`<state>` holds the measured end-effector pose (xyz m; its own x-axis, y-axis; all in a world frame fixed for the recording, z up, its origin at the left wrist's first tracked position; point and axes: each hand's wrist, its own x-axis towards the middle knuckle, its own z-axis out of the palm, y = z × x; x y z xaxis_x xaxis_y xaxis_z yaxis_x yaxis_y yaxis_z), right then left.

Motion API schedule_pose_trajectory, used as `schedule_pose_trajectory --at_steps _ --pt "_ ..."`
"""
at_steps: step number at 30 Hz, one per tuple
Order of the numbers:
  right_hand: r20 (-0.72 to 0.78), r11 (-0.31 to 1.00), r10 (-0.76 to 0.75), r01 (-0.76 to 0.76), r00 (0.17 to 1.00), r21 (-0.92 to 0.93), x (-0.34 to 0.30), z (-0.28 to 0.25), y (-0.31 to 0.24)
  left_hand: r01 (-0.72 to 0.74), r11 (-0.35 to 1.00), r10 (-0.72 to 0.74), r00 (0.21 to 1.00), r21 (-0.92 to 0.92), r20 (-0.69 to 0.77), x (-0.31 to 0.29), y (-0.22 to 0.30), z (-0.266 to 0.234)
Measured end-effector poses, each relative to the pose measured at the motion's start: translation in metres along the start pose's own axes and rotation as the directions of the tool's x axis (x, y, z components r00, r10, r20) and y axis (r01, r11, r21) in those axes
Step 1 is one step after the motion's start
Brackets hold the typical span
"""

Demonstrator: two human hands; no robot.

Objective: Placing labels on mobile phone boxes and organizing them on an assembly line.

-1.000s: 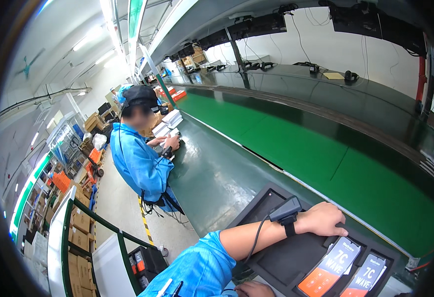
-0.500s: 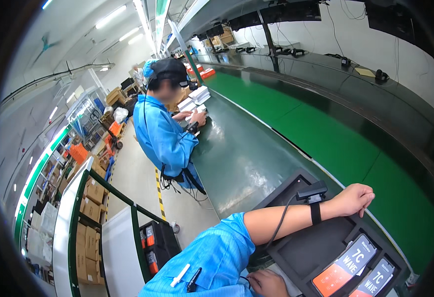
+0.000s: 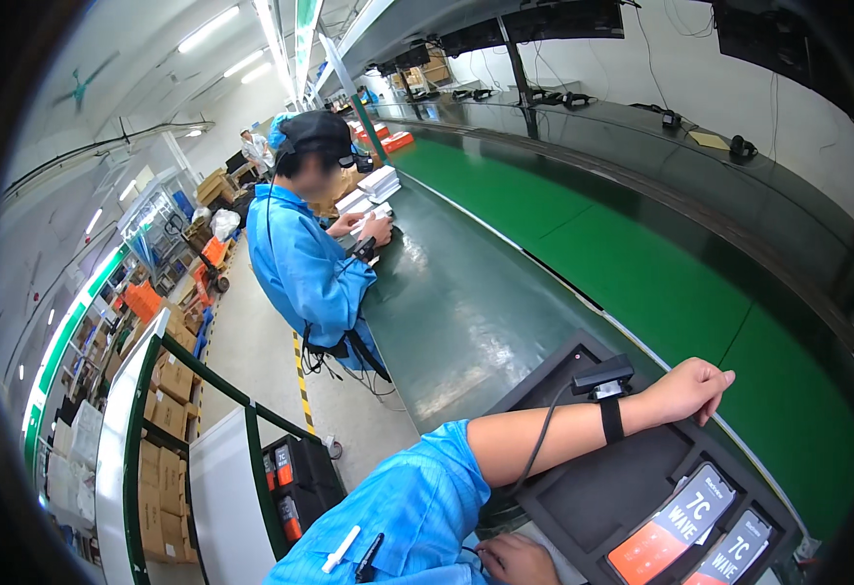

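Note:
My left forearm, in a blue sleeve, reaches across the black foam tray (image 3: 583,507). A black strap with a small dark device (image 3: 602,378) and a cable is around the wrist. My left hand (image 3: 685,392) rests over the tray's far edge, fingers curled, nothing visible in it. Below that arm, at the lower edge, is my right hand (image 3: 520,560); its fingers are partly hidden, so its grip cannot be made out. In the tray's near right part lie two flat phones with grey-and-orange printed fronts, one (image 3: 676,526) whole in view and another (image 3: 736,554) cut by the lower edge.
A green workbench (image 3: 466,322) runs ahead beside a green conveyor belt (image 3: 602,244). Farther along, a co-worker in blue (image 3: 305,253) handles white boxes (image 3: 378,183). To the left stand a green-framed rack (image 3: 222,385), a black tray of orange-and-grey items (image 3: 291,478) and cartons (image 3: 164,468).
My view has turned slightly, so the bench and co-worker sit a little farther left. My left hand stays over the tray edge with its fingers curled; the phones have not moved in the tray.

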<state>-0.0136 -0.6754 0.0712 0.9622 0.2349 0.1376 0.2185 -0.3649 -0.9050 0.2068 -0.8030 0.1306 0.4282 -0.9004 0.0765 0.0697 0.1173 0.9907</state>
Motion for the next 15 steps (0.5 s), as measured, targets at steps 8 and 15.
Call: schedule_pose_trajectory --at_steps 8,15 --pt "0.003 1.0 0.005 -0.004 1.0 -0.017 -0.002 0.01 0.004 -0.025 0.996 0.02 0.998 0.085 0.056 -0.007 0.004 -0.002" --pt "0.023 0.999 0.011 -0.01 1.0 -0.048 -0.001 0.005 0.002 0.003 0.998 -0.007 0.998 0.062 0.062 -0.006 0.006 -0.002"
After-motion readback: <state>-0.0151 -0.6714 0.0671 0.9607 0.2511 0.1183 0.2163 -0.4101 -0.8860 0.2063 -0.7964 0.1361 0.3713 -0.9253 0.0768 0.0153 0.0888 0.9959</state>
